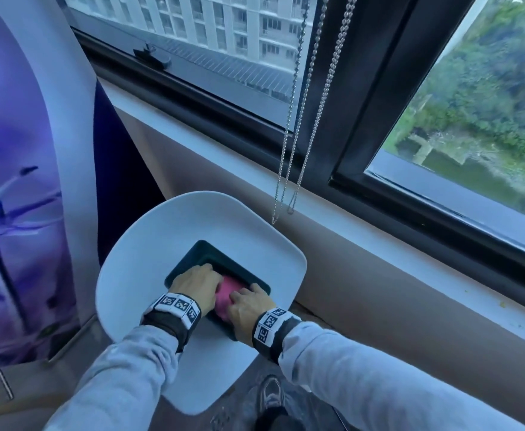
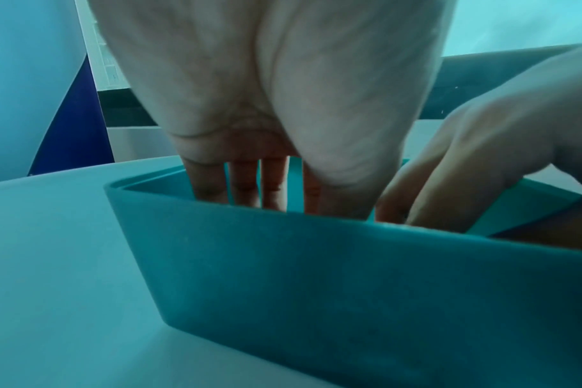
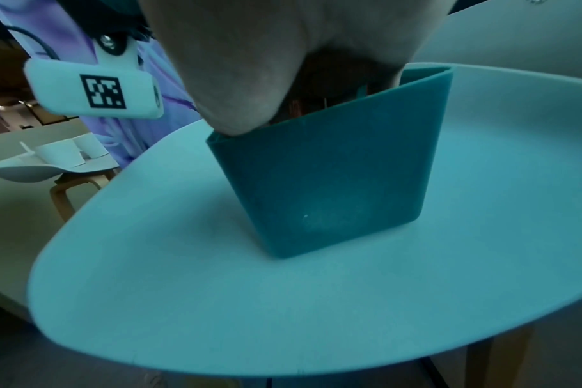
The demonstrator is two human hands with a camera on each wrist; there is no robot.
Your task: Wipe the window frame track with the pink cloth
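Note:
The pink cloth [image 1: 227,293] sits bunched inside a teal bin [image 1: 206,253] on a white rounded table [image 1: 149,244]. My left hand [image 1: 197,283] and right hand [image 1: 248,301] both reach into the bin and grip the cloth from either side. In the left wrist view the left fingers [image 2: 246,183] go down behind the bin wall [image 2: 316,275], their tips hidden, and the right hand [image 2: 476,168] dips in beside them. The right wrist view shows only the bin [image 3: 333,170] and my palm. The black window frame track [image 1: 224,96] runs above the sill, well beyond both hands.
A bead chain [image 1: 298,119] hangs in front of the black mullion down to the white sill [image 1: 348,227]. A window latch [image 1: 152,56] sits on the left track. A tall purple-printed panel [image 1: 12,181] stands left of the table. My shoe [image 1: 270,396] is below.

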